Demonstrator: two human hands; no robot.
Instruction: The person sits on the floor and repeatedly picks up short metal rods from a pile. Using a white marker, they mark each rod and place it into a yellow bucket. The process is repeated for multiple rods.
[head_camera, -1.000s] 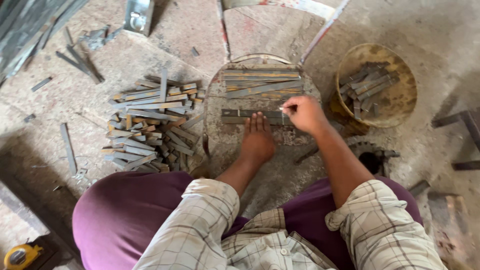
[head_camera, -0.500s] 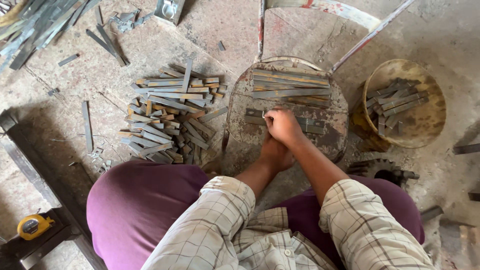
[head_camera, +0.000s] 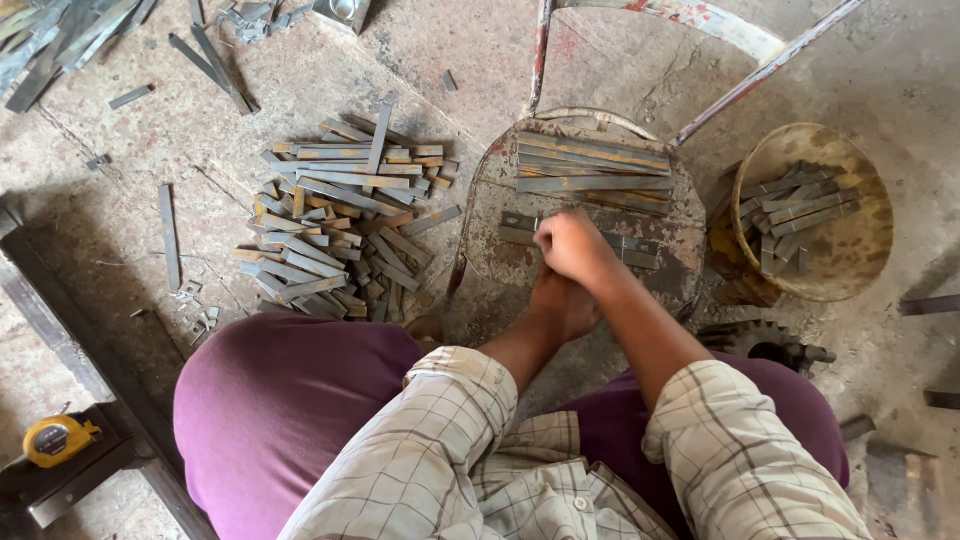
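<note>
Right hand (head_camera: 572, 245) slid left over crosswise flat bar (head_camera: 625, 245).

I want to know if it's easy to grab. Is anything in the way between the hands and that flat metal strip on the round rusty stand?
Nothing visible is in the way. The right hand already rests on the metal strip lying on the round stand. The left hand sits just below it, partly hidden by the right one.

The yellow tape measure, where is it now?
In the head view the yellow tape measure lies at the lower left, on a dark metal frame, left of the person's purple-clad knee.
</note>
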